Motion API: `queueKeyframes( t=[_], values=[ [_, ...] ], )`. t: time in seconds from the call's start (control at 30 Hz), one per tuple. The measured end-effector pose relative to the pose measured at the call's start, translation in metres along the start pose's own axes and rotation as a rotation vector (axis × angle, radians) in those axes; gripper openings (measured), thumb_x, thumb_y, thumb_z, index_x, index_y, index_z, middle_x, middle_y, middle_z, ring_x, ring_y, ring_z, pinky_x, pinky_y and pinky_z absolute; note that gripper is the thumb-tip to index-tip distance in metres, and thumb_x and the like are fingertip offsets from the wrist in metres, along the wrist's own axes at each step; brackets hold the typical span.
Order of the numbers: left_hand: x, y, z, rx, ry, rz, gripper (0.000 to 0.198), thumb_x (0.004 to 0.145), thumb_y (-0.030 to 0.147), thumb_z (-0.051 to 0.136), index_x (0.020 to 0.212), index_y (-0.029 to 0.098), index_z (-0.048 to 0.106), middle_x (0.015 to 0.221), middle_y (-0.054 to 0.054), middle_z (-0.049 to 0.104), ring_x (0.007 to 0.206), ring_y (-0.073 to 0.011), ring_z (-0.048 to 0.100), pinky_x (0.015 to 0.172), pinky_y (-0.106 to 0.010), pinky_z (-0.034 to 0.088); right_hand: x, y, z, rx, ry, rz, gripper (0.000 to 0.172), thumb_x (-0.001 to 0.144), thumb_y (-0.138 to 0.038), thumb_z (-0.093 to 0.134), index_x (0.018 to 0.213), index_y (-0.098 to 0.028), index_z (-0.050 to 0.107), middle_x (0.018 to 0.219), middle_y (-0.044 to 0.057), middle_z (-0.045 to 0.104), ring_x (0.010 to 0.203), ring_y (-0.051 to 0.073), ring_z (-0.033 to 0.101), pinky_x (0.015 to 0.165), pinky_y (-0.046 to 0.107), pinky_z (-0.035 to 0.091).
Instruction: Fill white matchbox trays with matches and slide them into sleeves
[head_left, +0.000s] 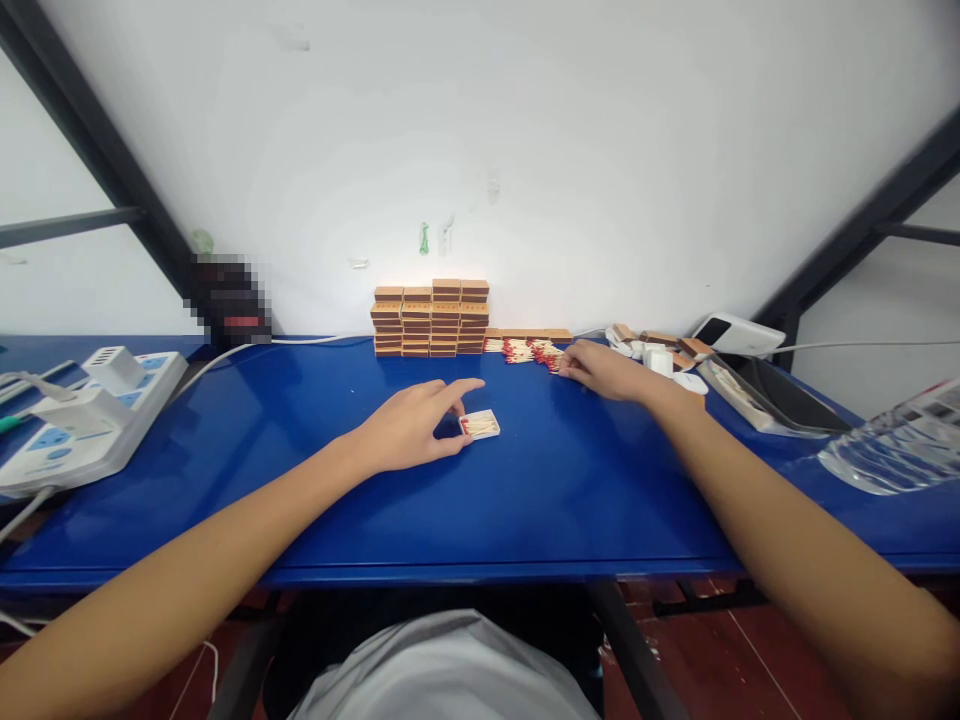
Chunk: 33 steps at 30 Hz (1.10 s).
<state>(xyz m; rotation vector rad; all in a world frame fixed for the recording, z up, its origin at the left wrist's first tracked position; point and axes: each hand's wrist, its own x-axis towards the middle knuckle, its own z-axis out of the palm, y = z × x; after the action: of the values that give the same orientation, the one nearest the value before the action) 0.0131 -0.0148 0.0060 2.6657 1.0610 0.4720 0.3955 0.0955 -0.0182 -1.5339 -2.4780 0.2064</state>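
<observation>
Gray shirt (457,675) below both hands, left hand (412,425) curved at the match tray (491,436), maybe holding it, can't tell, right hand (600,370) at the match pile (525,350), can't tell if gripping, boxes (431,325) stacked beyond left hand.

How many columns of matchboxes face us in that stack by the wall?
4, side by side: far-left column, centre-left column, centre-right column and far-right column. More may be hidden behind.
</observation>
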Motion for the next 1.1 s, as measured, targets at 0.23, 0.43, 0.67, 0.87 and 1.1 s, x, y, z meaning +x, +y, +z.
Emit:
queueKeyframes(
  t=[0.23, 0.43, 0.67, 0.87, 1.1],
  values=[
    [0.0, -0.001, 0.002, 0.001, -0.002, 0.002, 0.071, 0.098, 0.035, 0.072, 0.162, 0.026, 0.043, 0.123, -0.004, 0.077, 0.113, -0.0273, 0.07, 0.095, -0.04, 0.055, 0.001, 0.013, 0.002, -0.03, 0.034, -0.004, 0.014, 0.098, -0.031, 0.054, 0.093, -0.022, 0.063, 0.096, 0.013, 0.071, 0.082, 0.026, 0.063, 0.075, 0.035, 0.045],
    [0.0, -0.001, 0.001, 0.001, -0.008, 0.0, 0.071, 0.098, 0.035, 0.071, 0.162, 0.027, 0.043, 0.124, -0.005, 0.077, 0.113, -0.0274, 0.07, 0.095, -0.04, 0.055, 0.002, 0.013, 0.002, -0.036, 0.074, -0.046, 0.017, 0.097, -0.034, 0.057, 0.095, -0.021, 0.067, 0.094, 0.012, 0.071, 0.08, 0.026, 0.06, 0.074, 0.035, 0.043],
    [0.0, -0.001, 0.001, 0.009, -0.006, -0.002, 0.071, 0.097, 0.034, 0.072, 0.162, 0.027, 0.043, 0.122, -0.003, 0.077, 0.113, -0.0265, 0.07, 0.095, -0.039, 0.055, 0.001, 0.009, -0.001, -0.015, 0.117, -0.073, 0.013, 0.096, -0.031, 0.06, 0.096, -0.021, 0.068, 0.091, 0.011, 0.071, 0.079, 0.025, 0.06, 0.072, 0.033, 0.042],
    [0.0, -0.001, 0.001, 0.004, 0.003, 0.012, 0.07, 0.098, 0.035, 0.071, 0.162, 0.027, 0.044, 0.122, -0.004, 0.077, 0.112, -0.0268, 0.07, 0.094, -0.04, 0.055, 0.0, 0.005, -0.003, -0.01, 0.095, -0.046, 0.011, 0.095, -0.027, 0.058, 0.093, -0.021, 0.068, 0.091, 0.01, 0.072, 0.078, 0.024, 0.06, 0.073, 0.033, 0.041],
    [0.0, 0.0, 0.001, 0.007, 0.0, 0.011, 0.069, 0.099, 0.035, 0.07, 0.162, 0.027, 0.044, 0.122, -0.005, 0.077, 0.112, -0.0272, 0.07, 0.094, -0.04, 0.055, 0.0, 0.005, -0.004, -0.019, 0.093, -0.051, 0.014, 0.094, -0.025, 0.058, 0.095, -0.02, 0.071, 0.088, 0.009, 0.072, 0.076, 0.024, 0.059, 0.073, 0.033, 0.041]
  ],
)
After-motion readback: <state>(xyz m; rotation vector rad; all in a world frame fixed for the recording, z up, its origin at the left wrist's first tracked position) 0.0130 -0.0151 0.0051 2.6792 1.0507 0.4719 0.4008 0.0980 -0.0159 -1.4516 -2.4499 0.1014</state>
